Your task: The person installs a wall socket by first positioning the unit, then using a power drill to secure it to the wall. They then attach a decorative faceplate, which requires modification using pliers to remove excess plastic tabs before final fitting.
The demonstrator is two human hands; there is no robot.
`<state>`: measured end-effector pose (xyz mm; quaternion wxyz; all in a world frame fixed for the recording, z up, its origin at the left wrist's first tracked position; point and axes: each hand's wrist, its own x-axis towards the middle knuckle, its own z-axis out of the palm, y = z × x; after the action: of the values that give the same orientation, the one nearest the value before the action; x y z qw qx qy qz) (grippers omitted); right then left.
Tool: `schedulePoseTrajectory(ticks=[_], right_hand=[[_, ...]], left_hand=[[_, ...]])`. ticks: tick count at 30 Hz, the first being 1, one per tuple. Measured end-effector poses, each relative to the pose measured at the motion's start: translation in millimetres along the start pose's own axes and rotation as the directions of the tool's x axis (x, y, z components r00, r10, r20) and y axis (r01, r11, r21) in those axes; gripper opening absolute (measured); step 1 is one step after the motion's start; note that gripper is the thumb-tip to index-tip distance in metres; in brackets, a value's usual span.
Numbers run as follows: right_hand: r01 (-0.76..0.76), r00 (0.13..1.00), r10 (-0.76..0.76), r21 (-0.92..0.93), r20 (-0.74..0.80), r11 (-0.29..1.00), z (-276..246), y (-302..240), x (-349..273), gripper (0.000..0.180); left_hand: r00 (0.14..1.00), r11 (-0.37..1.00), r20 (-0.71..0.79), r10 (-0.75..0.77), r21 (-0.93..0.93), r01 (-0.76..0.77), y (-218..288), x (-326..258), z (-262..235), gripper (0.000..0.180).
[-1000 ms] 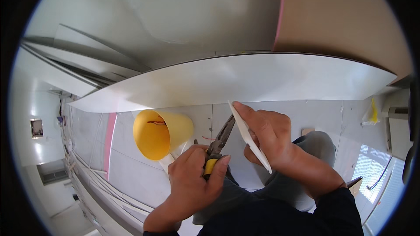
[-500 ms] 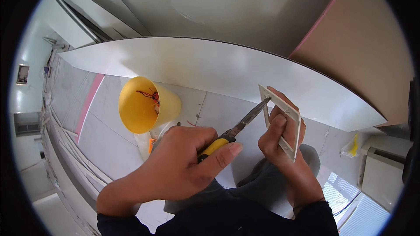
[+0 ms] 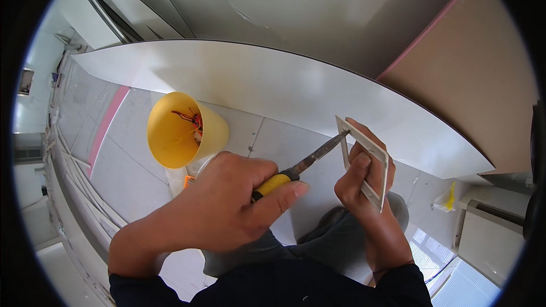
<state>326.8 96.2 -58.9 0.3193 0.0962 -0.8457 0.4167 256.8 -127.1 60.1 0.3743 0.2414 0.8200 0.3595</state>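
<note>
My left hand (image 3: 219, 207) is closed around the yellow and black handle of a metal tool with a long tapered nose, which looks like needle-nose pliers (image 3: 318, 156). The worn tip meets the upper left corner of a thin white rectangular plastic frame (image 3: 373, 198). Gripping that frame from behind and below is my right hand (image 3: 359, 185), with the thumb across its open middle and the fingers behind. The frame stands tilted on edge. My left palm hides most of the tool's handle.
A yellow bucket (image 3: 216, 133) with red and orange wires (image 3: 196, 120) inside stands on the tiled floor, left of centre. Beyond it, a long white panel (image 3: 284, 79) stretches across. An orange item (image 3: 189, 181) lies beside the bucket, and a clear bag with something yellow (image 3: 447, 200) lies at right.
The whole view has shifted slightly, so the bucket and floor sit a little further left. The tool's tip stays at the frame's corner, and both hands keep their grips.
</note>
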Motion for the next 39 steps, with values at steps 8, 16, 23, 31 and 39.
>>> schedulePoseTrajectory(ticks=[8, 16, 23, 31, 39], right_hand=[[-0.080, 0.988, 0.071, 0.061, 0.139, 0.995, -5.0, -2.1, 5.4, 0.033], [-0.044, 0.975, 0.013, 0.135, 0.222, 0.990, -4.6, 3.5, 15.8, 0.029], [-0.102, 0.942, 0.049, 0.144, 0.332, 0.984, -9.2, 5.3, 17.7, 0.035], [-0.049, 0.936, -0.023, 0.195, 0.351, 0.980, -2.5, 12.3, 14.5, 0.043], [-0.200, 0.922, 0.119, 0.189, 0.368, 0.962, -11.3, 1.9, 16.3, 0.042]], left_hand=[[1.000, 0.985, 0.000, -0.028, 0.170, 0.028, 2.8, -1.8, -18.2, 0.053], [0.970, 0.913, 0.078, -0.229, 0.363, 0.186, 19.8, -0.6, -38.8, 0.052], [0.978, 0.870, 0.125, -0.166, 0.486, 0.085, 21.0, 1.0, -49.5, 0.048], [0.970, 0.792, 0.170, -0.176, 0.609, 0.037, 28.7, 0.4, -55.5, 0.047], [0.968, 0.916, 0.188, -0.167, 0.393, 0.082, 20.3, 2.6, -58.5, 0.047]])
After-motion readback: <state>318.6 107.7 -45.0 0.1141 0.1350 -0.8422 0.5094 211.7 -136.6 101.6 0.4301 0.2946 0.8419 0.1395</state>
